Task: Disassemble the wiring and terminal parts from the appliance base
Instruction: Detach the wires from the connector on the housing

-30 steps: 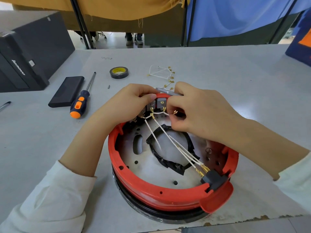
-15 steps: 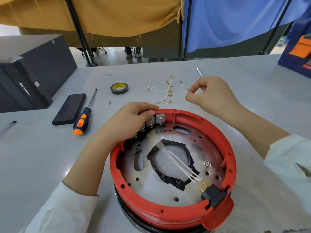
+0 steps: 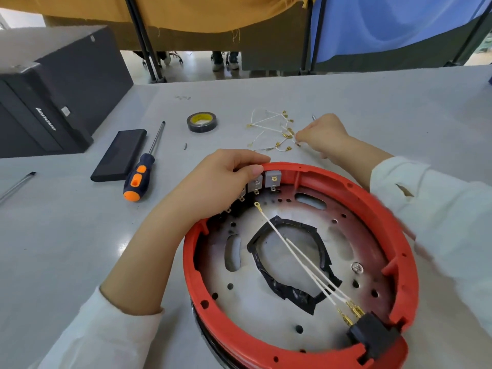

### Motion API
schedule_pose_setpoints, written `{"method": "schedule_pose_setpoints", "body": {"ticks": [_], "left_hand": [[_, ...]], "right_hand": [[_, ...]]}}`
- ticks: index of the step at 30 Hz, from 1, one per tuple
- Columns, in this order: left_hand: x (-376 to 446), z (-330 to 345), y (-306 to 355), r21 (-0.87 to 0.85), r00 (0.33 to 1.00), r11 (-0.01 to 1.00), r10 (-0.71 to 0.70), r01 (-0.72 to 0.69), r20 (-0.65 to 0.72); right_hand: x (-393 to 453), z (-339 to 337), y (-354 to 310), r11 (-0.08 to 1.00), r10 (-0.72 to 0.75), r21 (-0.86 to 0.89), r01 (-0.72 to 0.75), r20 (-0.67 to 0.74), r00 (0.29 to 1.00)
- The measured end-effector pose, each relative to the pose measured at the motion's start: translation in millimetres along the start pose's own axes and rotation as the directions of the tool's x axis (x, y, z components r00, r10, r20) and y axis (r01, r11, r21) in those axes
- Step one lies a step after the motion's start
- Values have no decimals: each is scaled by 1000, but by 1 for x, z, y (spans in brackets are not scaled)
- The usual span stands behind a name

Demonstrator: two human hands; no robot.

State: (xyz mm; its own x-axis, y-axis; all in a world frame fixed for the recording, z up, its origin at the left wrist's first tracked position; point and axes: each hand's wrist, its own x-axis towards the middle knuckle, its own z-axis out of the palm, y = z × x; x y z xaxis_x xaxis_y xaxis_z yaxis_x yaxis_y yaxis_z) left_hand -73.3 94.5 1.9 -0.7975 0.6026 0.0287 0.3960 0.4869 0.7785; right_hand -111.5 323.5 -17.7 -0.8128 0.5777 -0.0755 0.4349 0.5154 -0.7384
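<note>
I set the removed wire down on the pile point(image 3: 277, 134) behind the base point(image 3: 292, 339) — low and gentle, so the loose terminals do not scatter. My right hand point(image 3: 323, 135) is curled, fingertips at the pile's edge; a thin metal tool tip shows behind it, but whether I pinch a wire I cannot tell. My left hand point(image 3: 226, 179) grips the rim at the grey switches point(image 3: 271, 179). Three wires point(image 3: 300, 259) remain — plugged in the black connector point(image 3: 372, 334).
</note>
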Motion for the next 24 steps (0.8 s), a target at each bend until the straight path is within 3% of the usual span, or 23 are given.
{"method": "schedule_pose_setpoints", "body": {"ticks": [8, 15, 19, 24], "left_hand": [[-2, 0, 6, 80, 998, 996, -33, 38, -60], [-10, 6, 12, 151, 924, 958, -182, 244, -337], [-13, 10, 21, 373, 928, 867, -226, 330, -294], [4, 8, 37, 442, 988, 885, -100, 144, -121]], "right_hand": [[-31, -20, 9, 987, -156, 53, 153, 60, 986], [-76, -69, 14, 956, -251, -92, 278, 229, 940], [-96, -90, 21, 877, -277, -323, 356, 267, 923], [-110, -103, 25, 755, -258, -547, 361, 258, 931]]}}
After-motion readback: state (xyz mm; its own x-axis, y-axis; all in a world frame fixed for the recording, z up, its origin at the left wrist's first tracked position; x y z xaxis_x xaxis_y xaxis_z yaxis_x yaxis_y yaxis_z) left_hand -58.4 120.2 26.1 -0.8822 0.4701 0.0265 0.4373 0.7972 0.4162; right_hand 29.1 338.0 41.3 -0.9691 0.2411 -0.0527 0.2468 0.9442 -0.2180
